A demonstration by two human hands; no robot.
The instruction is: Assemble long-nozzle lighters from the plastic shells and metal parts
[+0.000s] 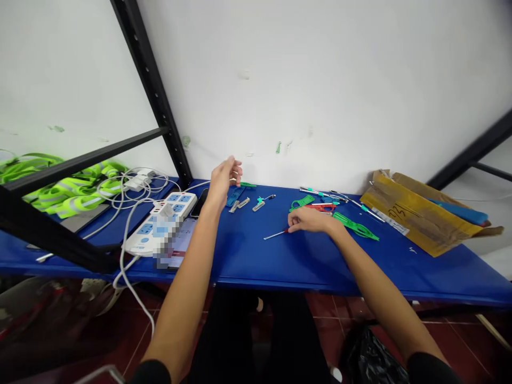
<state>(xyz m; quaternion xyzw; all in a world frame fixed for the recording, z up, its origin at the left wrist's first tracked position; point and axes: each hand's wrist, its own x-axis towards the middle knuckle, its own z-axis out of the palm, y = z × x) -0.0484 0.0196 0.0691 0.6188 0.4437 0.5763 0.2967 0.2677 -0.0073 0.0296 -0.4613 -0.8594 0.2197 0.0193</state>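
My right hand [304,219] is closed around a small screwdriver [275,234]; its thin metal shaft points left, low over the blue table, and a bit of red handle shows at my fingers. My left hand [227,177] is raised near the back of the table, its fingers loosely bent and apart, with nothing visible in them. Beneath and beside it lie a blue plastic piece [235,196] and small clear pieces [243,202]. Another clear piece [258,205] with a teal end sits between my hands. Green plastic strips [356,226] and a red piece [325,207] lie around my right hand.
A white power strip [162,224], cables and a dark phone [199,202] are at the left. Beyond a black shelf post [154,90] lie bright yellow-green straps [76,186]. An opened cardboard box [424,218] stands at the right. Several silver rods [366,209] lie along the back wall.
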